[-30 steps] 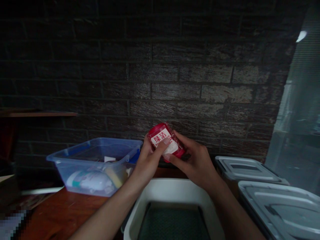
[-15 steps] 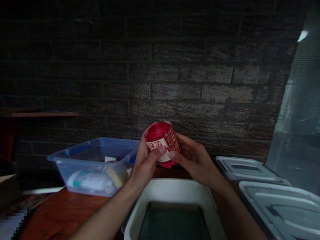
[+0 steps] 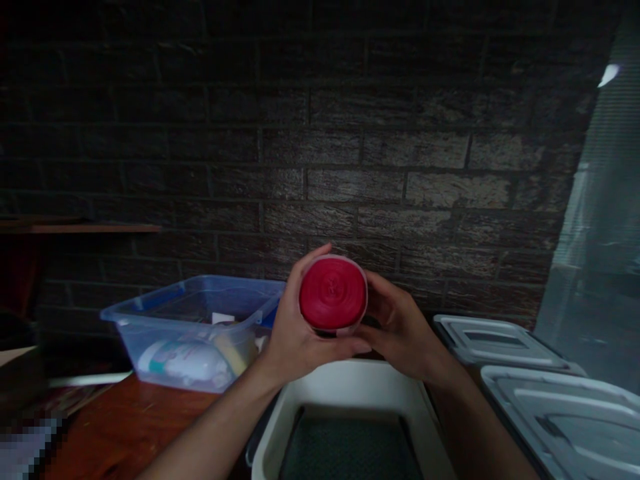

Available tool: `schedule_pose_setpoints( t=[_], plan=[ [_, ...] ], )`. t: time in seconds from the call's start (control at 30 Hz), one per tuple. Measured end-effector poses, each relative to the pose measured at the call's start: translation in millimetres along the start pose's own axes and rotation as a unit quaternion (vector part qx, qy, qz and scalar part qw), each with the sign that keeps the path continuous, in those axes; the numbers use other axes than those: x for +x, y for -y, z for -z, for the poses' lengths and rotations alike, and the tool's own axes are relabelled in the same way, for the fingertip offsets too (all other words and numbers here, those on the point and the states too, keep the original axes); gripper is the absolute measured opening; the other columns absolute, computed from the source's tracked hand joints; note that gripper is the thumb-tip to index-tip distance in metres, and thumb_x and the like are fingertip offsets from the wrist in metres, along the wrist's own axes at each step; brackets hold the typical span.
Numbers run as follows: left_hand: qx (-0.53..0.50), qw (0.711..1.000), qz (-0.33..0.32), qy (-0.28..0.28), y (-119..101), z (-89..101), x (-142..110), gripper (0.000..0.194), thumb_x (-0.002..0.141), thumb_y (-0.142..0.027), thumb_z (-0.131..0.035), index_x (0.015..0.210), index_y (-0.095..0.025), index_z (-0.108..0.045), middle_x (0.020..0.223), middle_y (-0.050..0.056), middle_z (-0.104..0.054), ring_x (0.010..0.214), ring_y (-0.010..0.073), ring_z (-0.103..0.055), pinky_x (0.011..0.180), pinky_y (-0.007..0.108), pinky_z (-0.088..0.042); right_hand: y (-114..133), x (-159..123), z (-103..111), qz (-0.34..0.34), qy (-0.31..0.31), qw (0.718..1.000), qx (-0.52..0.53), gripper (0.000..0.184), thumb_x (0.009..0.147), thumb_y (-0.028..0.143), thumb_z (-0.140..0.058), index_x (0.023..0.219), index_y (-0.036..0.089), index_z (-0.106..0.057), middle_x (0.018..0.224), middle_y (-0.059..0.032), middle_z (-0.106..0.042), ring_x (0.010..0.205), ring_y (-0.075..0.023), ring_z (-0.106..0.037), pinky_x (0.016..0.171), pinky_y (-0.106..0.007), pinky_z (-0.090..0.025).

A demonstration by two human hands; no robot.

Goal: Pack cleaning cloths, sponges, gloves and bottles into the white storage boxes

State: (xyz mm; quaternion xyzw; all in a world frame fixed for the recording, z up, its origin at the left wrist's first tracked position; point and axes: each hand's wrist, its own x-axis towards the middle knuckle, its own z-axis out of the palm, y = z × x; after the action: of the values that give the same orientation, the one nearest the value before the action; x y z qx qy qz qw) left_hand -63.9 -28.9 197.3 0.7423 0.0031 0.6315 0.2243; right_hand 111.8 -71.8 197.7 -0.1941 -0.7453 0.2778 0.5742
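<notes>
A roll of red plastic bags (image 3: 333, 293) is held up above a white tub, with its round wound end facing me. My left hand (image 3: 303, 333) wraps round its left side, the thumb stretched along below it. My right hand (image 3: 400, 323) grips the roll's right lower edge with thumb and fingertips. The printed paper band round the roll is mostly turned out of sight. Just below my hands is the white tub (image 3: 345, 380), with a dark green textured surface inside.
To the left, a clear bluish plastic bin (image 3: 175, 333) holds a white bottle (image 3: 185, 360) and other items on the reddish wooden table (image 3: 130, 427). Two grey lids (image 3: 575, 413) lie at the right. Behind stands a dark brick wall (image 3: 330, 147). A shelf edge (image 3: 100, 228) juts in from the left.
My hands have tilted the roll, so its flat end now faces me and the printed label has turned away. My left thumb has moved from the label to below the roll.
</notes>
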Motion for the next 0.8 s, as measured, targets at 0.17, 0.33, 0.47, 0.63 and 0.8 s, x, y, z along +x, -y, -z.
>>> schedule_pose_setpoints(
  t=[0.17, 0.33, 0.47, 0.63, 0.8],
  plan=[
    [0.089, 0.994, -0.055, 0.008, -1.2, 0.9, 0.3, 0.098, 0.056, -0.02, -0.096, 0.143, -0.025, -0.052, 0.139, 0.013, -0.061, 0.127, 0.033, -0.059, 0.111, 0.048, -0.047, 2.1, -1.2, -0.5, 0.028, -0.002, 0.999, -0.038, 0.072, 0.078, 0.021, -0.087, 0.143, 0.027, -0.057, 0.153, -0.0091, -0.054, 0.139, -0.0272, -0.054, 0.115, -0.043, -0.048],
    [0.141, 0.979, -0.137, 0.056, 0.4, 3.4, 2.3, 0.09, 0.053, -0.024, -0.095, 0.134, -0.028, -0.058, 0.134, 0.012, -0.064, 0.13, 0.0376, -0.056, 0.115, 0.058, -0.041, 6.8, -1.3, 1.2, 0.047, -0.01, 0.988, -0.15, 0.075, 0.072, 0.011, -0.086, 0.14, 0.024, -0.059, 0.146, -0.0095, -0.058, 0.132, -0.0262, -0.057, 0.111, -0.039, -0.049],
    [0.149, 0.976, -0.145, 0.068, 1.3, 4.0, 1.8, 0.09, 0.054, -0.027, -0.097, 0.135, -0.029, -0.057, 0.133, 0.012, -0.066, 0.129, 0.0369, -0.059, 0.119, 0.06, -0.036, 10.7, 0.8, 1.8, 0.068, 0.004, 0.976, -0.207, 0.069, 0.074, 0.009, -0.081, 0.138, 0.024, -0.06, 0.139, -0.008, -0.062, 0.13, -0.0262, -0.058, 0.11, -0.039, -0.048],
    [0.104, 0.984, -0.133, 0.05, 2.2, -0.2, -0.7, 0.085, 0.054, -0.026, -0.098, 0.129, -0.028, -0.058, 0.129, 0.012, -0.066, 0.125, 0.0354, -0.061, 0.112, 0.056, -0.046, 10.1, 0.9, 0.8, 0.061, 0.009, 0.974, -0.218, 0.062, 0.076, 0.01, -0.079, 0.134, 0.024, -0.061, 0.14, -0.0083, -0.062, 0.126, -0.0256, -0.059, 0.108, -0.039, -0.049],
    [0.102, 0.985, -0.137, 0.004, 6.2, -4.0, -3.6, 0.097, 0.051, -0.026, -0.101, 0.134, -0.028, -0.052, 0.13, 0.011, -0.065, 0.121, 0.0328, -0.063, 0.108, 0.053, -0.048, 3.4, -0.5, 2.7, 0.071, 0.013, 0.973, -0.22, 0.081, 0.069, 0.01, -0.084, 0.143, 0.025, -0.055, 0.147, -0.0095, -0.058, 0.134, -0.0284, -0.055, 0.115, -0.043, -0.044]
  ],
)
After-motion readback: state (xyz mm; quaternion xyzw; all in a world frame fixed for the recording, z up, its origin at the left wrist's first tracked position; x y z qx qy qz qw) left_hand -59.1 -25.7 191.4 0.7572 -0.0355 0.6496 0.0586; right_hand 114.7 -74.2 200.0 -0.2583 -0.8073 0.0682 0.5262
